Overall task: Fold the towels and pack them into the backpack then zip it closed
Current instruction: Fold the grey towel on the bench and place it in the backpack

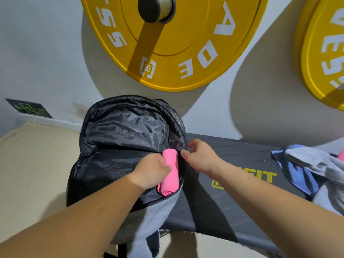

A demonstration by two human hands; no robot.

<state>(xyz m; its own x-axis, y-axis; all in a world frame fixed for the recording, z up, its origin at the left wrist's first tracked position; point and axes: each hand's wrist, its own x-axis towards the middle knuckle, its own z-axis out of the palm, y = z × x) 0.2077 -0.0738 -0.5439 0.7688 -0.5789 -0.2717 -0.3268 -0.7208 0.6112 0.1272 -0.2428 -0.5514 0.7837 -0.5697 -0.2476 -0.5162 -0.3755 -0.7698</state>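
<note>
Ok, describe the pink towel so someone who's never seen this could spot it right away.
Below the yellow weight plate on the wall, an open backpack stands at a dark bench's left end. At its opening's right edge the left hand grips the pink towel. Unlike the loose towels heaped at the bench's right end, it is rolled tight.

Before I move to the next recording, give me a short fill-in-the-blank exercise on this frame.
1. The left hand grips a rolled towel whose colour is ____.
2. The backpack is open, showing a lining coloured ____.
3. The unfolded towels lie on the bench at the person's ____ side.
4. The weight plates on the wall are ____.
Missing words: pink; black; right; yellow.
</note>
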